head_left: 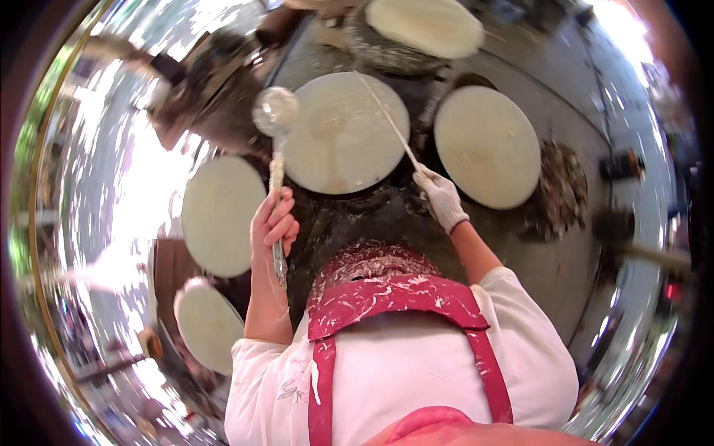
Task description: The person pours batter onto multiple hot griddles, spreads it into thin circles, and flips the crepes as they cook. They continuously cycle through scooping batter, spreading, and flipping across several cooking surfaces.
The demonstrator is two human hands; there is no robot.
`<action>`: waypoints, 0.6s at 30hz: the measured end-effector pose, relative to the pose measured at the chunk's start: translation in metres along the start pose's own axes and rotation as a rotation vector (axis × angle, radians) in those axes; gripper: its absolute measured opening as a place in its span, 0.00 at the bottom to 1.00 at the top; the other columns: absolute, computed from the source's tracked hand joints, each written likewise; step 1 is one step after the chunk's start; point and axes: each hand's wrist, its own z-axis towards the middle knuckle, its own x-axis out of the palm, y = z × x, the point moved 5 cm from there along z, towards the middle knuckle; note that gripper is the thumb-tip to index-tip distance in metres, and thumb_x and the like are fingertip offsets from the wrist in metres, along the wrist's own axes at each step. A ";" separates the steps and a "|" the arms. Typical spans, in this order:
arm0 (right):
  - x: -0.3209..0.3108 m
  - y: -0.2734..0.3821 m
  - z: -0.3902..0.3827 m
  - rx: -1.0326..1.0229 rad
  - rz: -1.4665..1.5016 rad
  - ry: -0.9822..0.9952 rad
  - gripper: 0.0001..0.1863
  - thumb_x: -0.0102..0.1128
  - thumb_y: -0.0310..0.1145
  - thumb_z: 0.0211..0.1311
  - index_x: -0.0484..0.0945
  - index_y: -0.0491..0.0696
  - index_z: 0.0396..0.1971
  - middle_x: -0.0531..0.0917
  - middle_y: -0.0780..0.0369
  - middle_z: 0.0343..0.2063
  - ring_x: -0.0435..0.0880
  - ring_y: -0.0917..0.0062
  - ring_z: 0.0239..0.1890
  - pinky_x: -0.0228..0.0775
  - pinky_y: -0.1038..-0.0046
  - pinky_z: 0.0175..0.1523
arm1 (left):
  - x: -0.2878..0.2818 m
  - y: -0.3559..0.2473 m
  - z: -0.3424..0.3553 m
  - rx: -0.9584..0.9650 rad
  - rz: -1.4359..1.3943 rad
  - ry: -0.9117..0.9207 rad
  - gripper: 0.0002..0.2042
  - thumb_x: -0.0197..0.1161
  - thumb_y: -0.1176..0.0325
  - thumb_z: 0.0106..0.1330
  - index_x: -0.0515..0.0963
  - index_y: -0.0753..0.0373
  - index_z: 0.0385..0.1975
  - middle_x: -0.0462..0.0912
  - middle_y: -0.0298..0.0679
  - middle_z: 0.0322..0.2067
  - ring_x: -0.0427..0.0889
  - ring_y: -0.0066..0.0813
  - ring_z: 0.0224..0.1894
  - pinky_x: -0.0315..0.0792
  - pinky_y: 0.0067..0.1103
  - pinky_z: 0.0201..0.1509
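My left hand (pixel 276 221) is bare, its fingers wrapped round the handle of a ladle (pixel 277 111) whose round bowl points away from me. A white knitted glove covers my right hand (pixel 442 196), which grips a long thin stick (pixel 388 117). The stick slants up and left, its tip over the far edge of a pale round sheet (pixel 347 141) straight ahead. That sheet lies flat and has faint brownish marks. The ladle's bowl is at this sheet's left edge; whether they touch I cannot tell.
Similar pale rounds lie to the right (pixel 487 146), to the left (pixel 223 215), at the lower left (pixel 208 327) and at the far side (pixel 424 28). A dark brown heap (pixel 559 186) sits beside the right round. Dark cylinders (pixel 622 165) stand farther right.
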 end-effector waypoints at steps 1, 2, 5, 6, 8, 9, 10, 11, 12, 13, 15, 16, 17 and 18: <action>-0.001 -0.016 0.011 0.013 -0.126 0.006 0.23 0.64 0.42 0.66 0.78 0.49 0.58 0.72 0.76 0.20 0.62 0.94 0.16 0.52 0.86 0.21 | 0.013 0.003 -0.020 0.005 -0.124 0.056 0.15 0.38 0.65 0.81 0.64 0.73 0.49 0.61 0.27 0.19 0.59 0.12 0.08 0.53 0.16 0.19; 0.000 -0.024 0.021 -0.014 -0.169 0.045 0.23 0.65 0.42 0.66 0.78 0.48 0.58 0.77 0.73 0.24 0.67 0.93 0.20 0.58 0.86 0.25 | 0.018 0.003 -0.033 0.006 -0.250 0.059 0.15 0.37 0.65 0.81 0.63 0.75 0.49 0.61 0.27 0.19 0.62 0.12 0.09 0.54 0.17 0.20; -0.005 -0.026 0.082 -0.188 -0.420 -0.029 0.22 0.64 0.41 0.67 0.79 0.44 0.56 0.85 0.65 0.40 0.79 0.88 0.37 0.70 0.84 0.44 | -0.002 0.017 -0.053 0.105 -0.377 -0.044 0.15 0.37 0.66 0.80 0.63 0.75 0.49 0.61 0.27 0.19 0.63 0.13 0.09 0.55 0.17 0.20; 0.001 -0.028 0.089 -0.231 -0.486 -0.003 0.23 0.64 0.41 0.67 0.78 0.46 0.58 0.79 0.75 0.34 0.66 0.94 0.24 0.59 0.86 0.28 | -0.013 0.025 -0.068 0.134 -0.365 -0.115 0.14 0.39 0.67 0.80 0.64 0.75 0.48 0.61 0.27 0.19 0.64 0.13 0.09 0.55 0.17 0.19; 0.012 -0.052 0.091 -0.145 -0.535 0.130 0.23 0.62 0.41 0.68 0.78 0.48 0.59 0.77 0.75 0.31 0.66 0.93 0.26 0.61 0.84 0.30 | -0.034 0.038 -0.093 0.184 -0.358 -0.166 0.14 0.43 0.67 0.79 0.65 0.75 0.47 0.62 0.26 0.19 0.63 0.12 0.09 0.54 0.14 0.18; 0.009 -0.070 0.097 -0.192 -0.610 0.210 0.23 0.62 0.39 0.69 0.76 0.46 0.60 0.79 0.74 0.34 0.69 0.91 0.29 0.64 0.84 0.34 | -0.037 0.039 -0.105 0.212 -0.341 -0.212 0.13 0.44 0.67 0.78 0.66 0.75 0.47 0.62 0.26 0.19 0.63 0.11 0.09 0.54 0.13 0.17; 0.006 -0.089 0.104 -0.245 -0.677 0.289 0.24 0.61 0.37 0.69 0.74 0.43 0.61 0.80 0.72 0.36 0.72 0.90 0.32 0.67 0.85 0.38 | -0.042 0.042 -0.119 0.270 -0.265 -0.296 0.13 0.45 0.67 0.78 0.67 0.74 0.46 0.62 0.25 0.19 0.62 0.10 0.09 0.54 0.13 0.17; 0.004 -0.097 0.082 -0.243 -0.575 0.396 0.24 0.62 0.34 0.68 0.74 0.41 0.61 0.82 0.68 0.42 0.77 0.85 0.41 0.70 0.83 0.48 | -0.041 0.058 -0.152 0.327 -0.193 -0.392 0.13 0.46 0.66 0.78 0.67 0.74 0.46 0.62 0.24 0.19 0.62 0.09 0.09 0.54 0.12 0.17; 0.017 -0.071 0.052 -0.142 -0.565 0.405 0.23 0.63 0.34 0.67 0.75 0.38 0.58 0.82 0.63 0.49 0.78 0.80 0.51 0.68 0.79 0.58 | -0.043 0.070 -0.178 0.397 -0.157 -0.462 0.13 0.46 0.66 0.78 0.69 0.73 0.46 0.62 0.23 0.19 0.61 0.08 0.09 0.54 0.12 0.16; -0.001 -0.089 0.089 -0.304 -0.571 0.340 0.20 0.64 0.34 0.67 0.78 0.40 0.55 0.83 0.67 0.41 0.79 0.84 0.41 0.71 0.83 0.47 | -0.050 0.066 -0.189 0.465 -0.134 -0.488 0.14 0.46 0.66 0.78 0.69 0.73 0.46 0.62 0.23 0.19 0.61 0.08 0.09 0.54 0.12 0.16; 0.003 -0.079 0.083 -0.151 -0.445 0.217 0.18 0.64 0.35 0.67 0.79 0.43 0.54 0.80 0.71 0.32 0.75 0.90 0.31 0.66 0.87 0.34 | -0.052 0.079 -0.235 0.598 -0.102 -0.576 0.14 0.45 0.65 0.78 0.69 0.73 0.46 0.62 0.23 0.19 0.61 0.07 0.09 0.54 0.12 0.16; 0.012 -0.080 0.080 -0.120 -0.446 0.259 0.18 0.64 0.35 0.67 0.79 0.44 0.54 0.79 0.73 0.30 0.73 0.92 0.28 0.62 0.88 0.31 | -0.050 0.083 -0.253 0.658 -0.079 -0.621 0.14 0.45 0.65 0.79 0.69 0.73 0.46 0.61 0.23 0.19 0.61 0.07 0.09 0.54 0.12 0.16; 0.028 -0.094 0.062 -0.085 -0.435 0.287 0.18 0.64 0.35 0.67 0.79 0.45 0.54 0.77 0.74 0.28 0.71 0.93 0.26 0.59 0.88 0.29 | -0.058 0.080 -0.286 0.693 -0.070 -0.581 0.14 0.44 0.65 0.79 0.69 0.73 0.46 0.60 0.22 0.18 0.60 0.07 0.09 0.54 0.12 0.17; 0.049 -0.110 0.044 -0.048 -0.423 0.314 0.18 0.64 0.36 0.67 0.79 0.46 0.54 0.76 0.75 0.26 0.68 0.94 0.23 0.56 0.88 0.26 | -0.066 0.077 -0.322 0.746 -0.069 -0.623 0.14 0.44 0.65 0.79 0.69 0.73 0.46 0.60 0.22 0.18 0.60 0.07 0.09 0.54 0.12 0.17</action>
